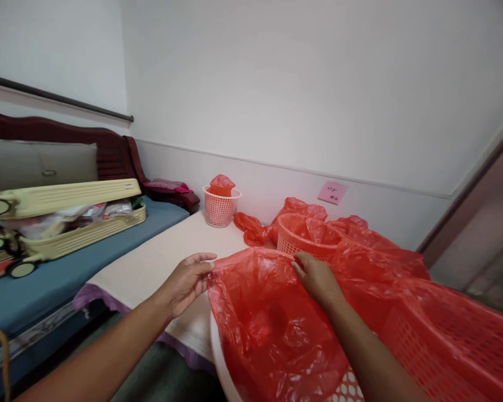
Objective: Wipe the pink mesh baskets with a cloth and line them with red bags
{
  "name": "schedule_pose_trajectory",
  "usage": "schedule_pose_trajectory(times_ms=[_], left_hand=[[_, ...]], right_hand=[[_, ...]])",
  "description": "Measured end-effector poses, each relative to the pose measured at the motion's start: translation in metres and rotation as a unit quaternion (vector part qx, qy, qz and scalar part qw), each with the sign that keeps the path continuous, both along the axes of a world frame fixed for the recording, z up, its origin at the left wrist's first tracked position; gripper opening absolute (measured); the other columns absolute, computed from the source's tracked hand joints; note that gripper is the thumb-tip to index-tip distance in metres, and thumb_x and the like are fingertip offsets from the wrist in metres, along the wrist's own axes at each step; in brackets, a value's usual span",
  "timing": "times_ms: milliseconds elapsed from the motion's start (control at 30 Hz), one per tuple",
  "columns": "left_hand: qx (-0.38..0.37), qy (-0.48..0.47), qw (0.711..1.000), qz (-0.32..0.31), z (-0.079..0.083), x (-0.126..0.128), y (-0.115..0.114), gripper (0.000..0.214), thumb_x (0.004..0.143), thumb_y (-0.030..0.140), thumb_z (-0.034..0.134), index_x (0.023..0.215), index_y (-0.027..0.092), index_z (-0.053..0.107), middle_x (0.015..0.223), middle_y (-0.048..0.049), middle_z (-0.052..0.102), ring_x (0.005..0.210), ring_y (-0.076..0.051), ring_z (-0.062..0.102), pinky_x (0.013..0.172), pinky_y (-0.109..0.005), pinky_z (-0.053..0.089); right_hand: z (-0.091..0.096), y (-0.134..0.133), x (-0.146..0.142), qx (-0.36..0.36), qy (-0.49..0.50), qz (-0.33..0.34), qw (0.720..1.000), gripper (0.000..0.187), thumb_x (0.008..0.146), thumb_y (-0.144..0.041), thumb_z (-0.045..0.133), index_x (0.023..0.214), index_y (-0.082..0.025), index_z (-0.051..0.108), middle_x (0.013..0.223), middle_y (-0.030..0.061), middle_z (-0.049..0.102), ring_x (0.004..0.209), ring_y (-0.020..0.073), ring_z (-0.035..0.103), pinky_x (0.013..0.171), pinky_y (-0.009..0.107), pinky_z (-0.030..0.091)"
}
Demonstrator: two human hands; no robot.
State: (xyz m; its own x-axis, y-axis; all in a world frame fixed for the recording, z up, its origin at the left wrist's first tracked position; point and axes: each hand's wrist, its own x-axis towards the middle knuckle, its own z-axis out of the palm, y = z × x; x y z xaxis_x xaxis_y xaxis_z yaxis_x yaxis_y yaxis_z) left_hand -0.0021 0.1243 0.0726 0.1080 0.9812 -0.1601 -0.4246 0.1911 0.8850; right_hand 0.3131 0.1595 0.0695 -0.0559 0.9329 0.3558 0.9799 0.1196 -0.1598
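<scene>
The red plastic bag lies between the two hands, directly in front of the person, sunk into a large white basket at the near edge of the table. The left hand is at the bag's far left corner, thumb and forefinger a narrow gap apart and touching the film; whether they grip it firmly, I cannot tell. The right hand pinches the far rim, thumb inside the mouth and fingers over the edge.

The bag's mouth faces up and toward the person. Its far rim runs across from hand to hand, and its long axis slopes from that rim down toward the bottom of the view. The basket's pale rim curves outside the film on the left, and lattice shows below the right forearm.

Just beyond the right hand stands a reddish basket with red film inside. To the right, more red film covers a large lattice basket. Farther back, a small white basket holds a crumpled red bag rising above its rim. At left, a yellow suitcase lies ajar, packed with items too jumbled to name.
</scene>
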Motion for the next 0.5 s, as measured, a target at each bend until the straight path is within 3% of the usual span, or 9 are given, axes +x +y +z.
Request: schedule_pose_trajectory(times_ms=[133, 300, 500], left_hand=[[-0.011, -0.02, 1.0, -0.01, -0.008, 0.0, 0.002, 0.02, 0.073, 0.003, 0.065, 0.091, 0.011, 0.063, 0.068, -0.0022, 0.065, 0.054, -0.009, 0.06, 0.055, -0.02, 0.052], [-0.029, -0.029, 0.996, -0.074, -0.018, -0.001, -0.003, 0.007, 0.074, 0.013, 0.071, 0.079, 0.009, 0.067, 0.07, -0.0059, 0.067, 0.056, -0.011, 0.062, 0.057, -0.022, 0.054], [-0.041, -0.026, 0.994, -0.099, -0.019, -0.005, -0.006, 0.014, 0.077, 0.019, 0.073, 0.068, 0.011, 0.066, 0.06, -0.002, 0.063, 0.048, -0.007, 0.057, 0.047, -0.015, 0.048]], right_hand=[[0.0, -0.001, 0.0, -0.001, -0.001, -0.001, 1.0, 0.016, 0.094, -0.026, 0.049, 0.099, -0.019, 0.062, 0.104, 0.0105, 0.071, 0.094, 0.0237, 0.066, 0.074, 0.028, 0.039], [0.0, 0.0, -0.001, -0.002, -0.002, -0.004, 1.0, 0.017, 0.094, -0.025, 0.049, 0.101, -0.017, 0.062, 0.106, 0.0123, 0.071, 0.095, 0.0261, 0.066, 0.075, 0.03, 0.04], [-0.001, 0.0, 0.0, -0.002, -0.005, -0.003, 1.0, 0.017, 0.094, -0.026, 0.048, 0.1, -0.018, 0.062, 0.105, 0.0118, 0.071, 0.094, 0.0255, 0.066, 0.073, 0.03, 0.039]])
